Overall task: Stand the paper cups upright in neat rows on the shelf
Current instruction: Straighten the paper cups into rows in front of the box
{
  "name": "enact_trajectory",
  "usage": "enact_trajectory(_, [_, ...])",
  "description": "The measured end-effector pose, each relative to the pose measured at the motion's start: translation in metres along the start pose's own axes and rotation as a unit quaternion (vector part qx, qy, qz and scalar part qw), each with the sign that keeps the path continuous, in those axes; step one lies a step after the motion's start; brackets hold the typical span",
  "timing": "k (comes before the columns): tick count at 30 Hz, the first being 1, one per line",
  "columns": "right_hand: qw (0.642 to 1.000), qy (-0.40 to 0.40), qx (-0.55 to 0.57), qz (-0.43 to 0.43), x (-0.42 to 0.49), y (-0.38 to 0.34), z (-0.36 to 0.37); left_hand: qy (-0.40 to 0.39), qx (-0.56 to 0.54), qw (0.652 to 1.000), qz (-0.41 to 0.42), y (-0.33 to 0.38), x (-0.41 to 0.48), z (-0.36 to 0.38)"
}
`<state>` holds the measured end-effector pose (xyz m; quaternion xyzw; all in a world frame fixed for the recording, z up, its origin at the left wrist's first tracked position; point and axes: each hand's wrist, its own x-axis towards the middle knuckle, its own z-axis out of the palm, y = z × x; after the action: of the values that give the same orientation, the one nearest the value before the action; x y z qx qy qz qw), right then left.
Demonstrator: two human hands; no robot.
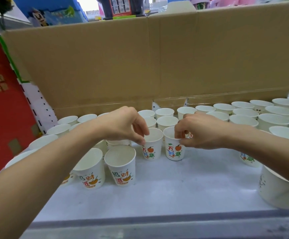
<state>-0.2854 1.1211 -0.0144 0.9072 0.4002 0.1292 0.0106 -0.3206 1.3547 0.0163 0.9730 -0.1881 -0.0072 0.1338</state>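
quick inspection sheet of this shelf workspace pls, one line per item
surface: pale shelf, front part bare, faint scuffs
job's things: white paper cups upright in rows at the back; left cup and right cup side by side at centre; front-left cups upright, less aligned
clutter: nothing seen
hands: left hand pinches the left cup's rim; right hand pinches the right cup's rim
cables: nothing seen
surroundings: cardboard wall behind the cups; red box at left
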Motion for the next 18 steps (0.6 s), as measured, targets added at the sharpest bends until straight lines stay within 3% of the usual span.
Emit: enact_trajectory(18, [0.999,0.026,-0.024,-0.003,0.0077,-0.0091,0.0043,-0.008,0.046,0.999,0.013,-0.0024,0.0091,0.0105])
